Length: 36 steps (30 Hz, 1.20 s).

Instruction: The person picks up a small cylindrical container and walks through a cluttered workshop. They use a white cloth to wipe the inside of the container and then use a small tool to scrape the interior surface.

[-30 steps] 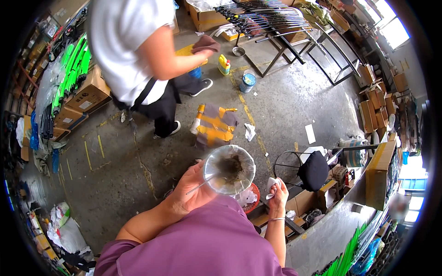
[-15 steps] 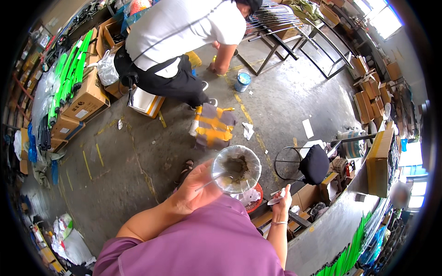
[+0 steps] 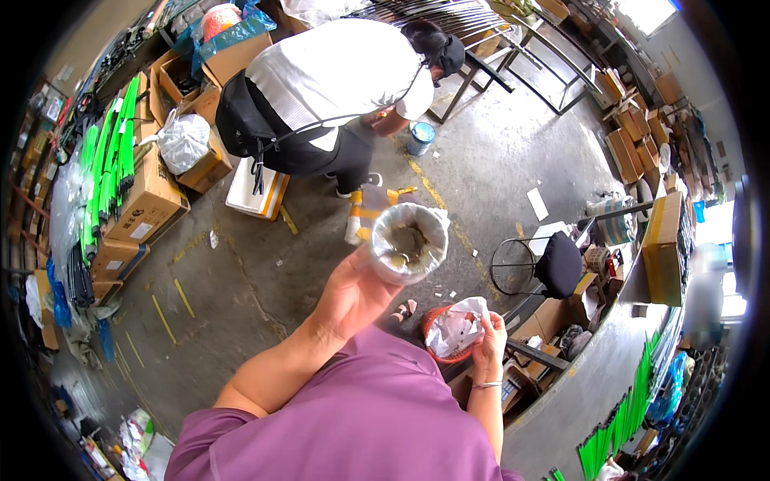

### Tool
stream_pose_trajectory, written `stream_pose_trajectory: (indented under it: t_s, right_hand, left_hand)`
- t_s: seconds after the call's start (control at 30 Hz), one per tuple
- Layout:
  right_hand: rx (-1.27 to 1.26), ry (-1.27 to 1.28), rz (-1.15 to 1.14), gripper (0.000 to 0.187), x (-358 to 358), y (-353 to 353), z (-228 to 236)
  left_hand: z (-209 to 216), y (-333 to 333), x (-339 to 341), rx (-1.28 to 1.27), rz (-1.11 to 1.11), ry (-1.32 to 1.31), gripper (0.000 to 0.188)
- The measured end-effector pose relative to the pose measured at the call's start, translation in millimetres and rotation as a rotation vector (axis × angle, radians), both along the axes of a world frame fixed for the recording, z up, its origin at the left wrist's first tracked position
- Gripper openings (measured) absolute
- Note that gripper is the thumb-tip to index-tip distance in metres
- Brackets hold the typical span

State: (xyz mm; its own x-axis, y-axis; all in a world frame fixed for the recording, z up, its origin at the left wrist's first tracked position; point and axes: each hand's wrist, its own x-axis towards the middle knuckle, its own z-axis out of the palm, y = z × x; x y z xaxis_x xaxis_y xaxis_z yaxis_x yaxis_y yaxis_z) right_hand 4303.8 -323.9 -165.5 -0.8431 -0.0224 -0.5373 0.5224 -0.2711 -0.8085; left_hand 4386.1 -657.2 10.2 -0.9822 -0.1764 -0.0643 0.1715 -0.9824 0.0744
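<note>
My left hand is closed around a clear cup lined with plastic film, held out in front of my chest. Its open mouth faces up, and brownish residue lies inside. To the right, my right hand has its fingers closed at the edge of a white plastic bag. That bag lines a red basket standing low beside the workbench. Beyond the cup is a padded seat wrapped in yellow tape, partly hidden by it.
A co-worker in a white top bends over ahead, near a blue bucket. A round stool with a black cushion stands right. Cardboard boxes line the left; a metal workbench runs along the right.
My right hand has moved up to the bag in the basket; the white piece it held is no longer distinct. The thin rod beside the cup no longer shows. The co-worker appears further back.
</note>
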Motion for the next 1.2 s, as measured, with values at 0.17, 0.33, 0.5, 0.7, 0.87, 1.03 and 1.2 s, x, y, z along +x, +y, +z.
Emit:
stream_pose_trajectory:
  t_s: [0.17,0.33,0.5,0.7,0.87,1.03,1.2]
  right_hand:
    - [-0.001,-0.002,-0.041,0.017,15.7,-31.5,30.0]
    - [-0.035,-0.007,-0.011,0.02,20.2,-42.8,60.1]
    - [-0.463,0.009,0.152,0.038,9.9,-78.7,111.6]
    - [-0.137,0.207,0.28,0.026,-5.5,-133.8,174.4]
    - [-0.042,0.386,0.251,0.019,-5.4,-187.9,201.8]
    - [-0.151,0.485,0.315,0.018,13.0,-220.4,205.9]
    - [-0.207,0.436,0.326,0.023,14.1,-214.9,205.5]
  left_hand:
    - [-23.6,-29.3,6.1,0.017,0.045,-0.019,0.037]
    - [-23.3,-40.6,7.1,0.026,0.059,-0.036,0.046]
    - [-17.1,-44.7,3.0,0.078,0.055,-0.033,0.046]
    - [-19.3,-41.3,-0.2,0.138,0.062,0.008,0.046]
    - [-20.8,-32.7,2.8,0.148,0.042,0.021,0.039]
    - [-13.2,-22.9,-6.4,-0.013,0.051,0.05,0.043]
    - [-10.9,-17.7,-10.0,-0.118,0.084,0.011,0.043]
